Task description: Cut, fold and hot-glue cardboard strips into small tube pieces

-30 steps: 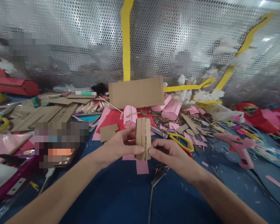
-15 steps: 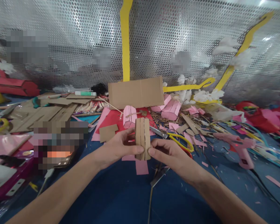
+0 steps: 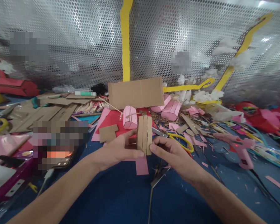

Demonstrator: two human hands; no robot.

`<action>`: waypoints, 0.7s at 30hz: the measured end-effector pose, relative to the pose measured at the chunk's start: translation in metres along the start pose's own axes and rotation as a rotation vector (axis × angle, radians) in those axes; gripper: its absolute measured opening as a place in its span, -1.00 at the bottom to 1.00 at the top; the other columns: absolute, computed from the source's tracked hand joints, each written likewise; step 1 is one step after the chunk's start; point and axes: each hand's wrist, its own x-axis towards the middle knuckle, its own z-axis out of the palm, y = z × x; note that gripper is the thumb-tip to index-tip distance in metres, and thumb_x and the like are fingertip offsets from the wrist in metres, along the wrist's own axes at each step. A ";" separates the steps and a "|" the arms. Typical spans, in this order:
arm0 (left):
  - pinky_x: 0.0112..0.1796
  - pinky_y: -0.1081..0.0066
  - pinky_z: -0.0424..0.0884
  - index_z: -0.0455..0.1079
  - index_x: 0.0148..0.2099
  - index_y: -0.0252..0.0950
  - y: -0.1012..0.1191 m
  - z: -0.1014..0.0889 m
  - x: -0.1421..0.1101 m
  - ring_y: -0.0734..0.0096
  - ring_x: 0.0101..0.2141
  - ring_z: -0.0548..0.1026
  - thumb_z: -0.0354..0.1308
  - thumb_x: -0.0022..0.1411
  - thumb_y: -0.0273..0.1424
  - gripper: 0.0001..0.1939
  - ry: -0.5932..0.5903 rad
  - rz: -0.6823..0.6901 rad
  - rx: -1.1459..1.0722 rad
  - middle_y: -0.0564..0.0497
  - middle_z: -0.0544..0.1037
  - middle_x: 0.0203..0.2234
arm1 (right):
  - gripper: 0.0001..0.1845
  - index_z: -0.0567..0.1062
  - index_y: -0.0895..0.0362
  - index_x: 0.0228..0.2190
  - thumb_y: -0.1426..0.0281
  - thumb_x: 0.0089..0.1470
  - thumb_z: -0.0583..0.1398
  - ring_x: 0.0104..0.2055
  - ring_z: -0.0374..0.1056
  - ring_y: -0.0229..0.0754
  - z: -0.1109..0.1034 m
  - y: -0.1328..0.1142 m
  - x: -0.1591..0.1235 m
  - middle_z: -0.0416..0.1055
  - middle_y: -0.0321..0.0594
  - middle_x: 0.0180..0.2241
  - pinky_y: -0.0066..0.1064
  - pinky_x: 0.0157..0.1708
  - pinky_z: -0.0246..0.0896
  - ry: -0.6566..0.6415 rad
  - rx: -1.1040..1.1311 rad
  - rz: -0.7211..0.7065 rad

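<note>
1. Cardboard pc [image 3: 143, 132] is upright btwn your hands.
2. L hand [image 3: 121, 149] grips its left side, R hand [image 3: 169, 151] pinches its right edge, prob to steady it.
3. Scissors [image 3: 181, 140] nearby, prob for easy reach.

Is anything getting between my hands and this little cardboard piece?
Nothing visible is: the left hand and the right hand both touch the cardboard piece. The yellow-handled scissors and the pink folded shape lie beyond, not between.

A shiny, perforated silver wall [image 3: 151, 37] stands behind a dark blue work surface [image 3: 107, 199]
</note>
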 end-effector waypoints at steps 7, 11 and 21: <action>0.21 0.05 0.35 0.29 0.33 -0.21 -0.005 -0.001 0.003 0.04 0.20 0.47 0.49 0.14 -0.41 -0.24 -0.008 0.054 -0.002 -0.19 0.55 0.17 | -0.54 0.50 0.11 -0.38 -0.04 0.17 0.31 -0.31 0.25 -0.19 0.002 -0.003 0.000 0.38 -0.28 -0.39 -0.33 -0.25 0.17 0.011 -0.039 -0.006; 0.18 0.04 0.37 0.29 0.32 -0.22 -0.004 0.001 0.002 0.02 0.16 0.50 0.49 0.13 -0.39 -0.24 0.014 0.045 0.021 -0.19 0.58 0.11 | -0.57 0.51 0.11 -0.38 -0.01 0.20 0.30 -0.34 0.21 -0.21 0.002 -0.001 0.000 0.33 -0.31 -0.41 -0.35 -0.28 0.14 0.010 -0.051 -0.008; 0.14 0.00 0.39 0.26 0.34 -0.24 -0.001 0.005 0.001 -0.04 0.14 0.51 0.50 0.09 -0.36 -0.18 0.064 0.036 0.052 -0.20 0.60 0.04 | -0.62 0.50 0.11 -0.38 0.06 0.25 0.28 -0.35 0.18 -0.22 0.002 0.004 0.000 0.31 -0.32 -0.42 -0.36 -0.32 0.10 0.008 -0.077 -0.008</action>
